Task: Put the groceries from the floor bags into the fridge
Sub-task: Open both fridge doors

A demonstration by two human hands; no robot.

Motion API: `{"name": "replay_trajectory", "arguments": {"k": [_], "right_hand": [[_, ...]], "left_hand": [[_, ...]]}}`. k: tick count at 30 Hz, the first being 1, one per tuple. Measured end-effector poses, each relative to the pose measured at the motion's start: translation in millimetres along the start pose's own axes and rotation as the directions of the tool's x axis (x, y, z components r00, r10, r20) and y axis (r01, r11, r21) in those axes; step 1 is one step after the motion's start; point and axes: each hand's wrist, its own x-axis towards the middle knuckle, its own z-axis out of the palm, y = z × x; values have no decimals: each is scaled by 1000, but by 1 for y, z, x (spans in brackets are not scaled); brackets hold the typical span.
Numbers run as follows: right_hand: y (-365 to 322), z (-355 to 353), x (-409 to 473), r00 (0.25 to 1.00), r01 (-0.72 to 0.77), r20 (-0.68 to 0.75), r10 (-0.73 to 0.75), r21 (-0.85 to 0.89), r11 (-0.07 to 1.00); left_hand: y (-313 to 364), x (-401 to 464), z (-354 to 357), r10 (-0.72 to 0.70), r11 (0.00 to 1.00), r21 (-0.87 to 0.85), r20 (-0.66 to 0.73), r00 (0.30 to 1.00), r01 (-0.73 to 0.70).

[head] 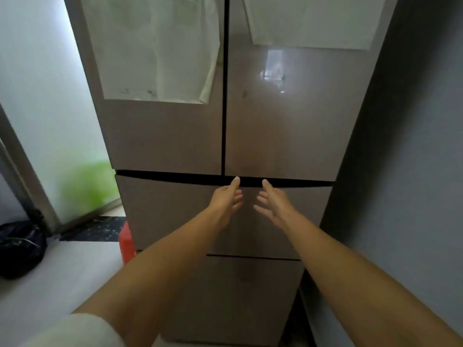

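A tall beige fridge [275, 136] fills the head view, with two upper doors shut and drawers below them. Both my arms reach out toward the dark gap under the upper doors. My left hand [226, 200] has its fingers spread, its fingertips near the bottom edge where the two doors meet. My right hand [274, 204] is spread too, just under the right door's lower edge. Neither hand holds anything. A black bag [20, 246] lies on the floor at the far left.
White sheets [160, 46] hang on the fridge doors. A grey wall [413, 171] runs close along the fridge's right side. A frosted glass door [50, 108] stands to the left, and a red object [126, 242] sits on the floor by the fridge's left edge.
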Motion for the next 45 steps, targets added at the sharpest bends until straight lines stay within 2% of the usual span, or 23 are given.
{"name": "replay_trajectory", "arguments": {"k": [3,6,8,12,17,23,25,27,29,31,33,35,38,39,41,43,45], "right_hand": [[-15,10,29,999,-22,-18,30,354,935],[-22,21,52,997,-71,13,78,584,809],[-22,23,60,995,-98,39,95,646,757],[-22,22,64,995,-96,36,94,608,788],[-18,20,46,997,-46,-29,70,498,866],[-6,-1,2,990,49,-138,3,365,930],[-3,-10,-18,983,87,-183,-30,315,945],[-1,-21,-43,963,123,-255,-87,131,984],[0,-31,-70,914,200,-332,-234,-133,971],[3,-42,-101,818,350,-346,-459,-334,875],[3,-51,-129,663,506,-288,-691,-508,697],[2,-62,-144,557,560,-188,-809,-634,533],[-3,-84,-154,482,482,-131,-866,-786,388],[-5,-94,-157,428,441,-120,-896,-837,323],[-11,-114,-159,331,336,-12,-943,-933,130],[-16,-133,-158,347,208,112,-931,-977,-40],[-21,-150,-155,411,156,130,-902,-985,-71]], "left_hand": [[8,26,9,-10,976,-217,-21,1000,5],[13,51,13,-54,883,-468,-12,998,42],[14,60,13,-61,827,-560,16,998,59],[14,70,16,-38,788,-614,11,999,37],[-2,51,18,15,855,-518,-15,1000,-21],[-16,-4,-7,39,984,-177,268,963,9],[-7,-18,-15,34,998,-61,267,963,-18],[8,-30,-17,77,996,32,205,976,-85],[27,-48,-8,183,964,160,180,966,-212],[37,-68,14,281,906,241,272,920,-348],[33,-89,35,330,861,284,320,888,-422],[22,-97,48,429,779,349,311,848,-522],[24,-101,65,468,734,335,381,797,-591],[30,-102,74,461,714,342,427,778,-611],[40,-102,97,483,631,354,518,706,-691],[48,-101,123,493,550,381,570,657,-743],[49,-100,150,453,482,424,628,633,-766]]}}
